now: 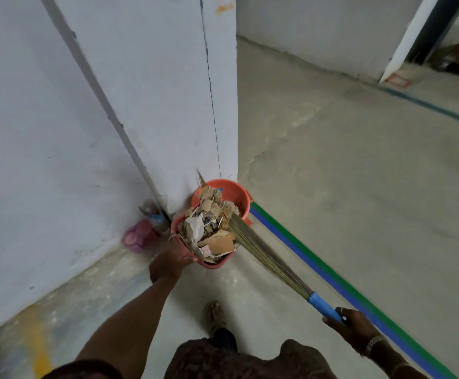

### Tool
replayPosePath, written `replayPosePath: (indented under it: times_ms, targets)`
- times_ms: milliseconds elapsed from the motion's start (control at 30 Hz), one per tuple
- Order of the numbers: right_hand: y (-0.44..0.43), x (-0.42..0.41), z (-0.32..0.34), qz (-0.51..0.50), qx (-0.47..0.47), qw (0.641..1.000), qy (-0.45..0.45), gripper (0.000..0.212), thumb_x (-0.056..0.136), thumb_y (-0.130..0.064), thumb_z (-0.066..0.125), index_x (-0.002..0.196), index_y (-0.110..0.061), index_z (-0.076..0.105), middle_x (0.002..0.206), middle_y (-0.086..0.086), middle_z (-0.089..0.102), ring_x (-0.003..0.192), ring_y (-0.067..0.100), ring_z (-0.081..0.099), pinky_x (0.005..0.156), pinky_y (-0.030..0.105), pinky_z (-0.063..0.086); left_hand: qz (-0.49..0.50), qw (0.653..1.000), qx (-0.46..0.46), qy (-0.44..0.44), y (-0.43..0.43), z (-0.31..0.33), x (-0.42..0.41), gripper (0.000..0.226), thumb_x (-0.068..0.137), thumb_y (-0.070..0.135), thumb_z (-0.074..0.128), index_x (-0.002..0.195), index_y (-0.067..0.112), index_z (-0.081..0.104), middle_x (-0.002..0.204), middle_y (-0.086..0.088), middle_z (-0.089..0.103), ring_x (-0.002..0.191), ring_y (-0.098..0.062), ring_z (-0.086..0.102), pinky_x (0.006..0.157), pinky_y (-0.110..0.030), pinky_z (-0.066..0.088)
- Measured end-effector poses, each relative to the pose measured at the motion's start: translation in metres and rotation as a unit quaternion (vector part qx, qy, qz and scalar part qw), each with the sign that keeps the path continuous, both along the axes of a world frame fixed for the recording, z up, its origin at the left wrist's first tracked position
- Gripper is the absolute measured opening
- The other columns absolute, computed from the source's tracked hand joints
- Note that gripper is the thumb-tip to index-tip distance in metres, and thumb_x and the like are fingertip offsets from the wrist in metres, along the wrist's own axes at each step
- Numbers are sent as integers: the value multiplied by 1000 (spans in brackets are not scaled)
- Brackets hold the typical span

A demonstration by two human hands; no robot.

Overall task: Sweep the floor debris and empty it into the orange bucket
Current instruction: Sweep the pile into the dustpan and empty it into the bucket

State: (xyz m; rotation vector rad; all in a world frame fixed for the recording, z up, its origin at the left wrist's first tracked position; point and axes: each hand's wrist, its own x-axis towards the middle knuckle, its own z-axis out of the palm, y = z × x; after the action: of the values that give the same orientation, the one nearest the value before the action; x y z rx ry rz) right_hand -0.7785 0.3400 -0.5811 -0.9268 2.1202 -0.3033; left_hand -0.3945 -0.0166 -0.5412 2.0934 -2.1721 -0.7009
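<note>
Left hand [171, 259]: fingers grip the dustpan [214, 263], debris [209, 222] heaped over the bucket [235, 192].
Right hand [351, 328]: fingers wrapped round the broom [277, 265] by its handle.

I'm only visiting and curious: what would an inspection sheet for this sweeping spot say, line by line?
Surface: grey concrete floor, dusty, crossed by blue and green stripes.
Job's things: orange bucket at the wall corner; orange pan heaped with debris in front of it; broom, bristles on the heap.
Clutter: pink container and what looks like a bottle by the wall.
Hands: left hand grips the pan; right hand grips the broom's blue handle.
Cables: nothing seen.
Surroundings: white walls; white pole leaning against them.
</note>
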Motion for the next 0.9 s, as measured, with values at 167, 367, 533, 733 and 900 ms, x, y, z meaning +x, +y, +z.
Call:
replayPosePath:
  times_ms: [167,367,533,733,900]
  targets:
    - [-85,-2,5,-32,24,999,19,88,45,-104,37,81,-31,71,64,-3,67,58,6,62,54,24,40,-43,998,12,43,-95,-16,-14,93,58,80,74,132,32,42,105,0,70,94,-26,69,67,-31,46]
    - [-175,10,14,-5,74,997,38,58,74,-82,55,82,-26,67,65,3,64,58,10,59,52,23,34,-68,997,23,4,-198,-48,-30,65,64,72,68,110,34,42,93,0,66,82,-31,68,67,-37,55]
    - [-229,2,3,5,97,995,30,46,82,-71,57,84,-26,67,64,-2,63,59,8,58,54,22,36,-78,995,27,-54,-243,-39,-63,78,71,66,76,132,30,43,97,-4,70,85,-30,69,65,-31,50]
    - [-269,-27,-20,33,117,993,-5,34,87,-64,59,88,-31,64,76,-7,66,69,6,60,65,27,45,-73,991,40,-107,-272,-39,-101,75,75,62,77,132,22,49,94,-8,68,84,-30,66,64,-31,46]
    - [-294,-49,-42,37,120,992,-14,33,87,-64,59,83,-31,60,74,-6,64,67,8,59,59,26,41,-69,985,58,-150,-300,-66,-126,63,78,57,78,123,18,55,96,-10,69,87,-31,67,68,-33,49]
